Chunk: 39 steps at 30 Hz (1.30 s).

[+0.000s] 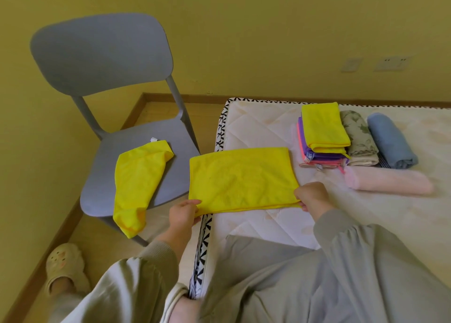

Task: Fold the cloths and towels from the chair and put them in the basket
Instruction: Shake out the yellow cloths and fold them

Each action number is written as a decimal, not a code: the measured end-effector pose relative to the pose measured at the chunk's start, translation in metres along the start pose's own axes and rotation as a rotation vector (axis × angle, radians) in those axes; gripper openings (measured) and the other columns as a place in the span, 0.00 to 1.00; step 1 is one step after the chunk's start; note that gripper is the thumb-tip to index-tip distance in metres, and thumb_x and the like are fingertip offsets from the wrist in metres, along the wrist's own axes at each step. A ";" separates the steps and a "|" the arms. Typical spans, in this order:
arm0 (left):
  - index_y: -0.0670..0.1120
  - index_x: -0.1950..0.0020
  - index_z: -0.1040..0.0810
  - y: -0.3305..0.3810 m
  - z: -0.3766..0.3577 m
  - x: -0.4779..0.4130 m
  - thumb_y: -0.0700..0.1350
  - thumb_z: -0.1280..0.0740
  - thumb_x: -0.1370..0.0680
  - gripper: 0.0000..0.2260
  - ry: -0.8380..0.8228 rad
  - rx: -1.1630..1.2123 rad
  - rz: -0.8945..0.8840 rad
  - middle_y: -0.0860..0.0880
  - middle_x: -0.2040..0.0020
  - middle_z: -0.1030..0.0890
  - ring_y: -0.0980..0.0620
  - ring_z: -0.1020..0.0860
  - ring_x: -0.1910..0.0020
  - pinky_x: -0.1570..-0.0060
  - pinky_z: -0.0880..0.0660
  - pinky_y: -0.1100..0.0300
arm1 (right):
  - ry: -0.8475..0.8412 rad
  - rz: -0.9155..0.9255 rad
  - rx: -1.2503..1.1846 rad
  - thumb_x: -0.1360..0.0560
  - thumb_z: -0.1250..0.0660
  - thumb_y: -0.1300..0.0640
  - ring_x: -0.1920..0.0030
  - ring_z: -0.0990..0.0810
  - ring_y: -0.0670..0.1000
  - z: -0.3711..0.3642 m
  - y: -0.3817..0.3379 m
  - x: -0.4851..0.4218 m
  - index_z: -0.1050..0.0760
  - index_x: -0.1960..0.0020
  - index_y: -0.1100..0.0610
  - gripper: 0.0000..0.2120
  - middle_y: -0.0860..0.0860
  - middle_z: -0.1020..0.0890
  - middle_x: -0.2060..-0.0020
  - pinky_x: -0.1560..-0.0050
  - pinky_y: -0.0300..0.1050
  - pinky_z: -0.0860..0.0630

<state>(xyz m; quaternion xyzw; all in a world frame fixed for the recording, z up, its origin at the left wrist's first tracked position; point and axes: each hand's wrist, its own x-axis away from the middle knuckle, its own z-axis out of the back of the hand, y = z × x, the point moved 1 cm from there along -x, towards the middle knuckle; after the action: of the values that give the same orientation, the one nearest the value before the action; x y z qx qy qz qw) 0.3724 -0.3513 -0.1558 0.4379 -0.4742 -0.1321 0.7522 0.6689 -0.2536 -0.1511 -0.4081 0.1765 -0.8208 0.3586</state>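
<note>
A yellow cloth (240, 178), folded in half, lies across the mattress corner and hangs a little over its edge. My left hand (183, 213) pinches its near left corner and my right hand (312, 195) pinches its near right corner. Another yellow cloth (136, 183) lies crumpled on the grey chair (117, 142) at the left, drooping over the seat's front edge. A stack of folded cloths (322, 139), yellow on top of purple and pink ones, sits farther back on the mattress. No basket is in view.
Beside the stack lie a rolled floral towel (358, 137), a rolled blue towel (390, 144) and a rolled pink towel (388, 182). The quilted mattress (256, 127) fills the right side. My legs are in front, a slippered foot (64, 264) on the wooden floor.
</note>
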 end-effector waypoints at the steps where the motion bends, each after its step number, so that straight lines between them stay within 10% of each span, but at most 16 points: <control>1: 0.42 0.53 0.20 -0.002 -0.001 0.000 0.33 0.43 0.23 0.12 0.028 -0.092 -0.036 0.43 0.52 0.24 0.45 0.24 0.55 0.61 0.25 0.56 | 0.000 0.021 0.051 0.30 0.37 0.67 0.63 0.23 0.59 -0.001 0.000 0.002 0.26 0.57 0.66 0.03 0.62 0.23 0.65 0.62 0.48 0.27; 6: 0.41 0.35 0.29 0.003 -0.022 0.009 0.41 0.35 0.26 0.19 0.322 -0.698 -0.497 0.39 0.34 0.31 0.39 0.33 0.34 0.38 0.35 0.47 | 0.055 0.104 0.185 0.28 0.35 0.62 0.41 0.24 0.63 -0.009 -0.006 0.007 0.36 0.39 0.67 0.21 0.64 0.26 0.40 0.56 0.46 0.32; 15: 0.55 0.22 0.56 -0.002 -0.098 -0.012 0.59 0.56 0.19 0.26 -0.106 -1.373 -0.923 0.49 0.21 0.58 0.45 0.63 0.24 0.28 0.63 0.42 | -0.044 0.159 0.429 0.26 0.36 0.60 0.46 0.22 0.62 -0.006 -0.021 -0.001 0.28 0.56 0.63 0.06 0.64 0.21 0.50 0.58 0.45 0.32; 21: 0.54 0.22 0.53 -0.017 -0.102 -0.019 0.60 0.57 0.22 0.29 -0.030 -1.397 -0.954 0.47 0.21 0.53 0.44 0.59 0.23 0.28 0.61 0.42 | 0.360 0.592 0.773 0.28 0.37 0.60 0.38 0.30 0.58 -0.021 -0.047 0.015 0.33 0.37 0.58 0.20 0.57 0.27 0.40 0.42 0.50 0.33; 25: 0.49 0.22 0.54 -0.015 -0.104 -0.018 0.59 0.56 0.23 0.31 -0.017 -1.404 -0.936 0.47 0.21 0.54 0.45 0.59 0.23 0.28 0.60 0.42 | 0.164 0.939 0.629 0.22 0.43 0.56 0.25 0.45 0.55 -0.068 -0.063 0.023 0.41 0.26 0.56 0.24 0.55 0.42 0.25 0.28 0.53 0.47; 39: 0.46 0.22 0.57 -0.014 -0.103 -0.020 0.60 0.59 0.23 0.32 -0.025 -1.408 -0.926 0.48 0.21 0.57 0.47 0.62 0.23 0.27 0.63 0.44 | 0.265 0.701 0.729 0.19 0.53 0.46 0.23 0.53 0.50 -0.063 -0.039 -0.033 0.52 0.23 0.58 0.29 0.53 0.51 0.23 0.26 0.52 0.54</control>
<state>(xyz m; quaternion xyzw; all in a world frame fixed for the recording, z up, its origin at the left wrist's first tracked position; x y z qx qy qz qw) 0.4510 -0.2923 -0.1962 0.0154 -0.0617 -0.6970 0.7143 0.6149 -0.2036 -0.1841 -0.0657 0.0493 -0.7043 0.7051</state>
